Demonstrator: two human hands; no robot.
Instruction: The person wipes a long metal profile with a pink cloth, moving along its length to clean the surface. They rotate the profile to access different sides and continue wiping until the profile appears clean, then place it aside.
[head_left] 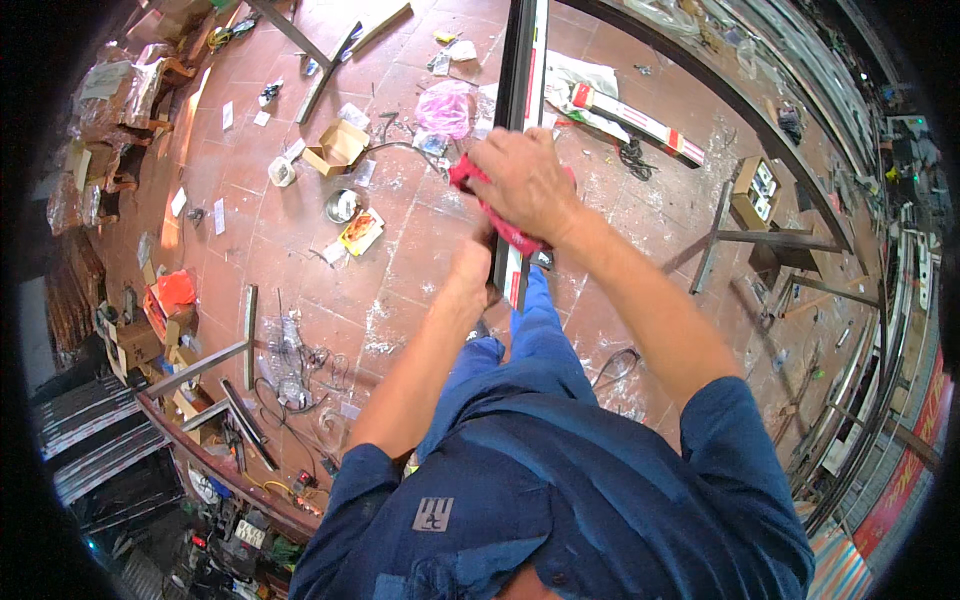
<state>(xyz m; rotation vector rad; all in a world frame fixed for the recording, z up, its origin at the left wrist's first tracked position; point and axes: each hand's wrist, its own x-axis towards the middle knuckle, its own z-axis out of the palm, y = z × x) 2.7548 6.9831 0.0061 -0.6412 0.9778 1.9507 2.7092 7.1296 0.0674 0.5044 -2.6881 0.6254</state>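
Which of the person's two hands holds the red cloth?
The right hand, farther up the long dark bar: the red cloth bunches beneath it. The left hand, nearer the body, shows no cloth.

There is one red cloth, one pink bag.

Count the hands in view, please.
2: the left hand at the near end of the black bar, the right hand farther up, holding a red cloth.
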